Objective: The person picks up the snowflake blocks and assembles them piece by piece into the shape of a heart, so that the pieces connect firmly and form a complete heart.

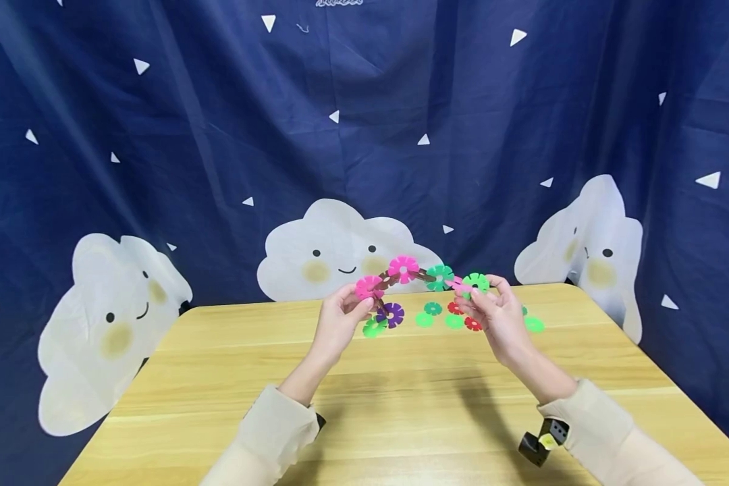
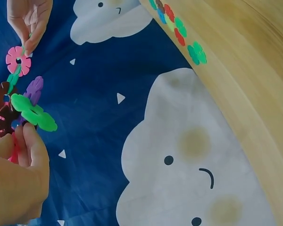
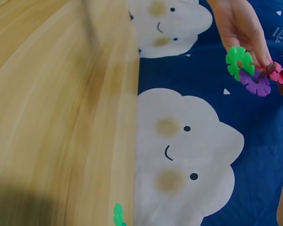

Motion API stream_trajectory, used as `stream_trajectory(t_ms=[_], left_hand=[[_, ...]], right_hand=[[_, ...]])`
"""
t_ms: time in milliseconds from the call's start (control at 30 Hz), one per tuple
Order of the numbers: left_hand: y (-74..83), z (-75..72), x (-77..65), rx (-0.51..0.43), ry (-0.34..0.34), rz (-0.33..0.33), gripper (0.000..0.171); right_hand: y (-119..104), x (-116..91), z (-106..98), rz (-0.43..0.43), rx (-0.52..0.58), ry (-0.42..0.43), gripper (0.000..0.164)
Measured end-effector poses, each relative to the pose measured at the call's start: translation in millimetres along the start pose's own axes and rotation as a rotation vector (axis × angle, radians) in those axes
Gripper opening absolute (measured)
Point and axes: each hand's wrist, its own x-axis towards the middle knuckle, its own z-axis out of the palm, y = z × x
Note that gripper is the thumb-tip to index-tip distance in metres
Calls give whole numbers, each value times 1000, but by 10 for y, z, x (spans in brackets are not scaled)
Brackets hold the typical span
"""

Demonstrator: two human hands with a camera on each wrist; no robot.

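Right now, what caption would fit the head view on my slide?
Left grip and right grip hold a colourful disc chain above the table.

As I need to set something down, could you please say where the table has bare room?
Bare wood shows on the table between the forearms, and outside them toward both side edges. Near the far edge, right of center, loose flower discs crowd around the right hand in the head view.
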Motion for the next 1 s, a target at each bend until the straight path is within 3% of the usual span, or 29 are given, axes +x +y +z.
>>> stream_trajectory(t_ms=[233,433,600,767,867,1000], left_hand=[[3,-10,8,-4,13,-23,21],[8,-17,8,9,-4,-45,20],[32,-38,18,25,51,-15,24],[56,-79,29,68,104,8,26],[73,-80,35,73,78,21,26],[81,-54,27,98,7,13,26]], right_hand=[[62,-16,-47,-94,-66,-70,17],[63,-26,-42,-112,-19,-18,13],[68,-28,-35,-134,-5,-6,14],[95,-51,-37,-209,-165,-30,21],[121,-65,-21,-249,-266,-61,26],[157,-75,2,-260,-268,-92,27]])
